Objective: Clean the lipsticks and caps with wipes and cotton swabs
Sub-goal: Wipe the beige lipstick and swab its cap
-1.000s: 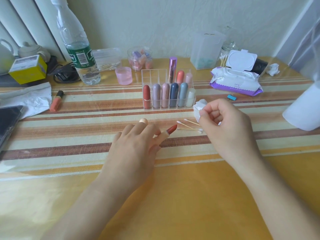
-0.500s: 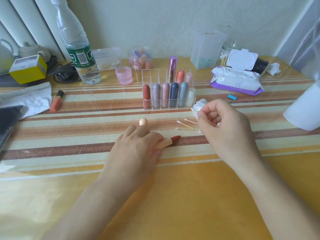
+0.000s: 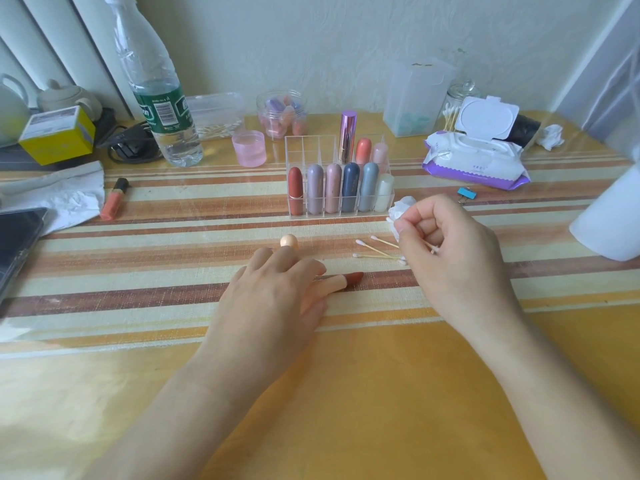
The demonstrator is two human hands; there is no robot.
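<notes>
We've got the left hand (image 3: 273, 299) low on the table (image 3: 346, 393), thumb and forefinger closed round the peach tube of the uncapped lipstick (image 3: 334, 285); the tube lies flat, its long axis running almost along the cloth's stripes, left to right; the red tip (image 3: 354, 278) pokes out past the fingers and points right, straight toward the other hand.

The right hand (image 3: 450, 258) sits just right of that tip and a little farther from us, fingers curled in, pinching a cotton swab (image 3: 390, 220) whose white end shows past the thumb; a crumpled wipe (image 3: 401, 206) bunches at the fingertips, though we cannot tell whether it is gripped or only lies behind them.

So here's the geometry that matters: tip and swab are near but apart, and the right hand is clearly the nearer one to the exposed end; we judge the swab has to come down and leftward to meet it, or the left hand has to lift the tube to it.

The round peach cap (image 3: 289, 241) stands on the cloth just beyond the left fingertips, not yet in either hand; the spare swabs (image 3: 375, 250) lie between the cap and the right hand, roughly parallel to the lipstick.
</notes>
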